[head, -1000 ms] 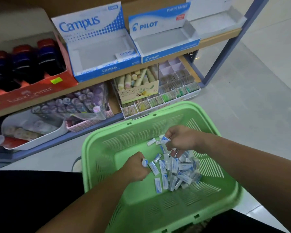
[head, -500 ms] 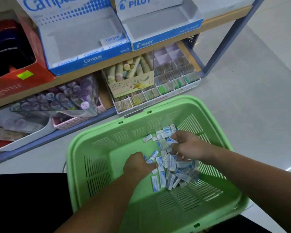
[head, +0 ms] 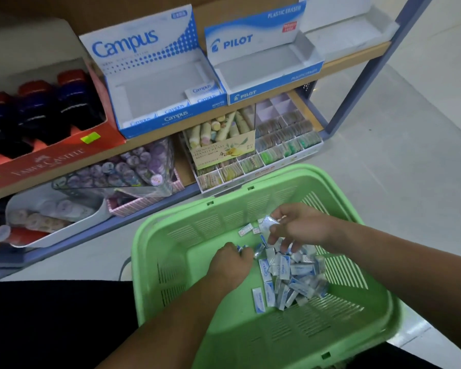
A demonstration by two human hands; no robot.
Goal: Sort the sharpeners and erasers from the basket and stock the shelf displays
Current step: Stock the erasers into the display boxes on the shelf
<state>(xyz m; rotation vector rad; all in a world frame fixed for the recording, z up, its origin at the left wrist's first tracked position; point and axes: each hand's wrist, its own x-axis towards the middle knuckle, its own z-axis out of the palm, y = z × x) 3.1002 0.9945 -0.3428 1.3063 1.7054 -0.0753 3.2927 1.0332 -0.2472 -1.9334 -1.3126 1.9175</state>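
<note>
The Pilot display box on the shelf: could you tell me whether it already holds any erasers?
No, the Pilot display box shows only a bare grey floor, unlike the Campus box beside it.

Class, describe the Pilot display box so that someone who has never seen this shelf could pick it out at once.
Start at the wooden upper shelf above the green basket. There the Pilot display box stands second from the right, between the Campus box and a plain white box. Only its flap reads PILOT, and unlike the Campus box its tray looks empty.
</note>
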